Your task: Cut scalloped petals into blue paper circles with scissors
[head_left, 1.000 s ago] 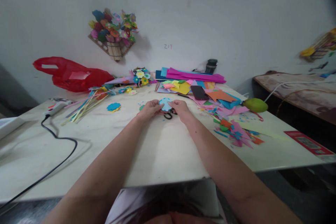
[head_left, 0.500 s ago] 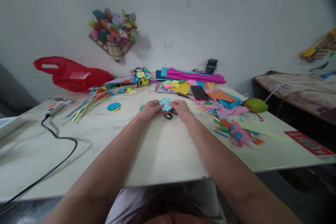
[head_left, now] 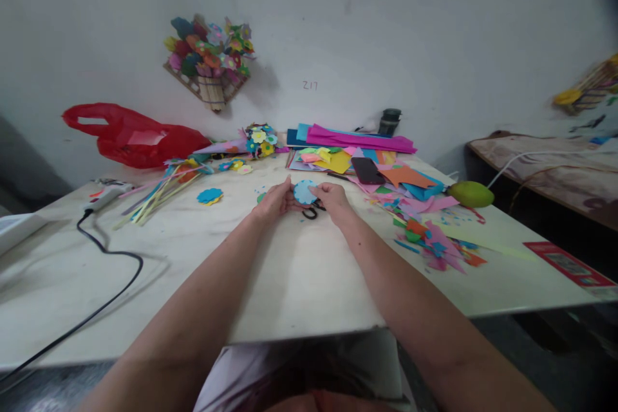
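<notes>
Over the bench [head_left: 290,296], the right hand [head_left: 332,199] pinches a pale blue paper disc [head_left: 304,192] at its edge, while the left hand [head_left: 277,201] sits partly open at the disc's other side. Black scissor handles [head_left: 309,213] show just beneath. Farther back, a phone [head_left: 367,170] rests on colored paper sheets [head_left: 338,161].

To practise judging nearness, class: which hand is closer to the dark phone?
Right. The right hand is short of the phone and a little to its left, pinching the blue disc; the left hand is farther left, past the disc.
</notes>
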The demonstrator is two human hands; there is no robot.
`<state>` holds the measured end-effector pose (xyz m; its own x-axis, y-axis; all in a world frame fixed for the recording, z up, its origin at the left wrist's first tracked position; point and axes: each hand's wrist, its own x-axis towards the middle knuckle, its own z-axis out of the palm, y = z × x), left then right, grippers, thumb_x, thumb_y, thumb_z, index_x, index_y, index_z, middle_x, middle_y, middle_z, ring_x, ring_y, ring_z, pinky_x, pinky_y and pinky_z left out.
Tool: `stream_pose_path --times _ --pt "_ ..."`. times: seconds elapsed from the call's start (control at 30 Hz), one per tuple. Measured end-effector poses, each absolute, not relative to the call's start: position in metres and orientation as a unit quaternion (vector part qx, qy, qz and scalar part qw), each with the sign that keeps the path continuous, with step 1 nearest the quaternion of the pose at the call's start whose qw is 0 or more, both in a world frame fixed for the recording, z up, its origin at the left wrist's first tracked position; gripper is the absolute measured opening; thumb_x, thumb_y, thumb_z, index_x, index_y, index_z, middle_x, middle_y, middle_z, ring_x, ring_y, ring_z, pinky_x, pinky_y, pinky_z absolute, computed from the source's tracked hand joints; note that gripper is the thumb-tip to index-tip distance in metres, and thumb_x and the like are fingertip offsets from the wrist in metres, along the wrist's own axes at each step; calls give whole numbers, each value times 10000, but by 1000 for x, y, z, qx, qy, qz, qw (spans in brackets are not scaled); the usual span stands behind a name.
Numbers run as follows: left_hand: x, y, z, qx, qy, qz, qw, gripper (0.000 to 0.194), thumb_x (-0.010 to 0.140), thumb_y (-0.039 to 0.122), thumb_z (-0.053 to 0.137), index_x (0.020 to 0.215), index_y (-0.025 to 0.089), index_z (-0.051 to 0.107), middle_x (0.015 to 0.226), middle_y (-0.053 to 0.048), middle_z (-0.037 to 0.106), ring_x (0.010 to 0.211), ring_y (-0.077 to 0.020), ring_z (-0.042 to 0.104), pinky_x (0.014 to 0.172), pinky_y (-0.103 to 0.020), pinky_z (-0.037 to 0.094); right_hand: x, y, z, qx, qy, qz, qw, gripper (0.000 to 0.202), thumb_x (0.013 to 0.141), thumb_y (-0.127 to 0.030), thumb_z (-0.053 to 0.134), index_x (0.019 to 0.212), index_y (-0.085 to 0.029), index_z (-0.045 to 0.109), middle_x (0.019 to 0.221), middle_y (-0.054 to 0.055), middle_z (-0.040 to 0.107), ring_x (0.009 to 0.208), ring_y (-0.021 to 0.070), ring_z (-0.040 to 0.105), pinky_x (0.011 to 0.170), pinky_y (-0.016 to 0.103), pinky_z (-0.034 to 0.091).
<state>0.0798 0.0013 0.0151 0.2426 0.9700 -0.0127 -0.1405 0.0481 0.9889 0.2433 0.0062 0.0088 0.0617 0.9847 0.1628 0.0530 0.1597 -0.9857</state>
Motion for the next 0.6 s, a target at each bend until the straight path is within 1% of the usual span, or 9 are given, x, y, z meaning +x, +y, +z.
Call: stream_pose_path --times 0.1,0.17,0.27,0.33,0.43,0.6 --pt "80 0 17 495 413 448 620 521 866 704 596 807 187 632 701 -87 741 806 -273 777 725 -349 601 243 5 10 -484 -533 429 545 502 560 -585 835 515 -206 511 496 -56 422 520 103 356 519 276 296" --pt "80 0 17 499 407 451 618 502 839 681 656 820 180 640 719 -83 745 773 -256 772 714 -336 597 242 4 11 -484 -530 432 545 487 565 -566 835 515 -203 514 504 -53 432 527 103 357 524 273 301" --pt "79 -2 15 521 390 455 608 421 738 530 834 830 163 650 756 -65 752 724 -216 755 702 -306 588 241 3 11 -486 -529 433 544 449 586 -519 827 517 -202 516 510 -50 443 536 104 366 531 269 316" --pt "78 -2 14 535 387 452 599 400 662 414 910 826 156 653 773 -50 755 726 -194 748 712 -287 583 240 3 12 -487 -533 428 543 439 600 -505 818 515 -205 508 507 -50 440 539 106 368 531 267 323" --pt "79 -3 14 540 403 451 585 360 641 342 921 791 159 649 745 -34 749 721 -188 738 700 -277 577 239 2 12 -490 -540 420 541 432 605 -511 807 517 -205 514 504 -51 434 538 108 366 530 266 325" --pt "81 -3 16 524 437 466 563 273 691 288 877 722 171 633 691 -21 735 646 -170 707 605 -245 539 238 1 12 -489 -542 421 538 409 592 -498 805 517 -201 535 505 -51 440 543 107 370 536 267 335"
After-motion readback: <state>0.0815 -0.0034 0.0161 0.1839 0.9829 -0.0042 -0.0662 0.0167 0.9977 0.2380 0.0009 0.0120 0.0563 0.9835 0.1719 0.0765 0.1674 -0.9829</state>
